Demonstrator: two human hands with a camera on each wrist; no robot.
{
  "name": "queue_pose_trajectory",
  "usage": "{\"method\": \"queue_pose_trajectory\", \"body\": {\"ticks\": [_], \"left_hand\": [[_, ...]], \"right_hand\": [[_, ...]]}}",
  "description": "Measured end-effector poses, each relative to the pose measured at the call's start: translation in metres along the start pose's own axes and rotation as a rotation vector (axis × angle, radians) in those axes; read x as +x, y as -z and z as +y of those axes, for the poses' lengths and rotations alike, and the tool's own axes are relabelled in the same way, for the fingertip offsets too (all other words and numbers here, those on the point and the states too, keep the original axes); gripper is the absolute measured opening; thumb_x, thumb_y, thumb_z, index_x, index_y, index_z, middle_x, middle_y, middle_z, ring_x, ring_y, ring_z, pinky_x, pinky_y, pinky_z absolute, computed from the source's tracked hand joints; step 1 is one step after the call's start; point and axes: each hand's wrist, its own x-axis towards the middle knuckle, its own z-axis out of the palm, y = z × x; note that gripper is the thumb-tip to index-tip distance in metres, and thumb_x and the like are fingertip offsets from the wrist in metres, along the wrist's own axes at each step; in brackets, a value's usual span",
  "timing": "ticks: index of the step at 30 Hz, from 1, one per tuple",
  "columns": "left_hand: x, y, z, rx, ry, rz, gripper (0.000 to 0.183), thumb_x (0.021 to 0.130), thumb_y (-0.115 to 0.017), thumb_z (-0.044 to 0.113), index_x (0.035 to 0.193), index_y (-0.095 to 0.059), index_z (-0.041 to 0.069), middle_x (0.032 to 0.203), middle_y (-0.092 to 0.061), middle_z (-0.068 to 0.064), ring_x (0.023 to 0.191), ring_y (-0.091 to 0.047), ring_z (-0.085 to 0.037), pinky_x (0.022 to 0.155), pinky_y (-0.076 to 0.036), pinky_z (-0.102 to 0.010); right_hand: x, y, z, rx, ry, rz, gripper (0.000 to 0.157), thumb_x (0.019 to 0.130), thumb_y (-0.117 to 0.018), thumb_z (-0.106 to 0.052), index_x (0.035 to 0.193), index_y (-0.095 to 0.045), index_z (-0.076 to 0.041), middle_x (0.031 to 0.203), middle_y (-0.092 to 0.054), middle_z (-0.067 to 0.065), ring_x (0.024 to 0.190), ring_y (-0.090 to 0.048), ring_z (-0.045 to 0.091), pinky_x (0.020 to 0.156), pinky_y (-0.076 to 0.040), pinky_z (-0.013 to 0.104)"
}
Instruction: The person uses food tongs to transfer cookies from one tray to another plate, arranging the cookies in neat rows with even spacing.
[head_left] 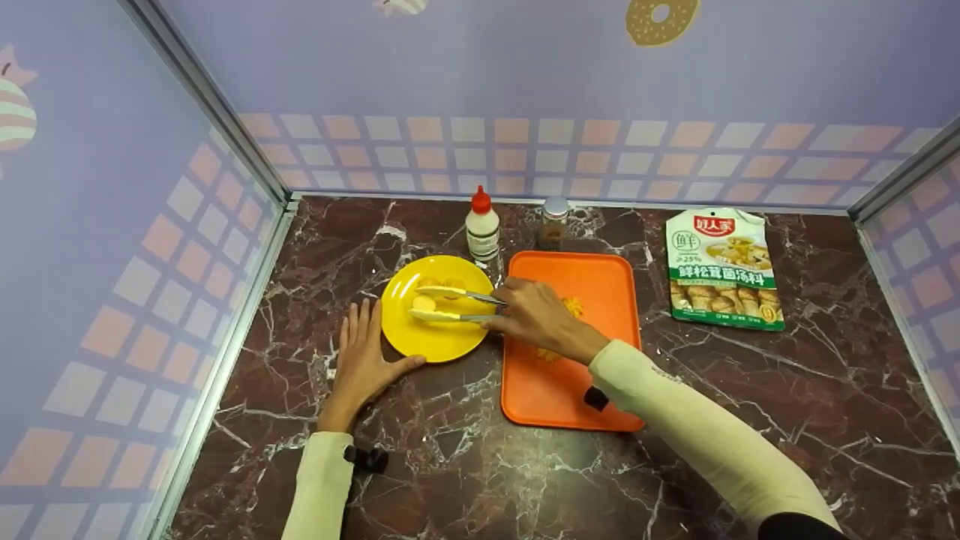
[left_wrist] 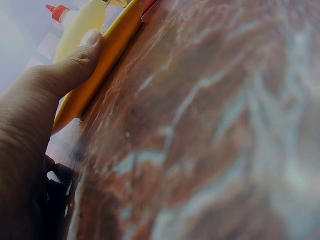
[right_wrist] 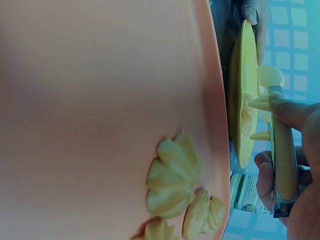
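Note:
A yellow plate (head_left: 450, 346) stands on the dark marbled table, with a few small golden biscuits (head_left: 454, 285) on it. My left hand (head_left: 366, 360) lies along its left side, fingers straight and spread, the thumb (left_wrist: 82, 60) resting on the rim. My right hand (head_left: 541, 315) grips tongs (head_left: 442, 316) with pale yellow tips, reaching over the plate from the right. Between the tips shows a round yellow piece (head_left: 424, 302); whether they squeeze it I cannot tell. Under my right forearm, an orange tray (head_left: 570, 270) carries more shell-shaped biscuits (right_wrist: 174, 175).
A white squeeze bottle with a red cap (head_left: 482, 229) and a small shaker jar (head_left: 553, 223) stand behind the plate and tray. To the right lies a green-and-white food pouch (head_left: 724, 274). Patterned panels (head_left: 525, 90) border the table at the back and sides.

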Motion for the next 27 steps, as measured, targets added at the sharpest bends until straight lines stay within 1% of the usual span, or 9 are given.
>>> {"method": "queue_pose_trajectory", "body": {"ticks": [3,10,20,27], "left_hand": [[0.000,0.000,0.001,0.001,0.004,-0.003,0.137,0.082,-0.086,0.070,0.176,-0.013,0.002,0.182,-0.006,-0.028,0.169,0.004,-0.046,0.137,0.008,-0.057],[0.002,0.000,0.001,0.010,-0.001,-0.007,0.138,0.081,-0.084,0.073,0.176,-0.013,0.001,0.182,-0.007,-0.028,0.169,0.004,-0.046,0.137,0.008,-0.057],[0.001,-0.001,0.000,0.000,-0.018,0.019,0.139,0.080,-0.084,0.074,0.176,-0.016,0.000,0.181,-0.010,-0.030,0.169,0.001,-0.048,0.136,0.006,-0.060],[0.000,-0.001,-0.001,-0.004,-0.016,0.014,0.138,0.082,-0.084,0.073,0.176,-0.015,0.000,0.181,-0.008,-0.030,0.169,0.002,-0.048,0.136,0.006,-0.060]], "right_hand": [[0.003,-0.002,-0.001,-0.032,0.000,-0.008,0.042,0.094,-0.091,-0.035,0.113,-0.081,0.002,0.096,-0.075,0.016,0.073,-0.071,0.026,0.061,-0.063,0.045],[0.007,-0.006,-0.002,-0.059,-0.033,-0.043,0.043,0.093,-0.092,-0.037,0.109,-0.080,0.001,0.093,-0.073,0.014,0.071,-0.069,0.025,0.061,-0.062,0.043],[0.017,-0.009,-0.007,-0.070,-0.062,-0.062,0.049,0.093,-0.091,-0.040,0.119,-0.081,0.000,0.097,-0.071,0.013,0.073,-0.069,0.026,0.061,-0.062,0.044],[0.021,-0.013,-0.009,-0.088,-0.069,-0.077,0.046,0.094,-0.090,-0.041,0.116,-0.081,-0.001,0.095,-0.069,0.012,0.070,-0.068,0.026,0.058,-0.061,0.043]]}}
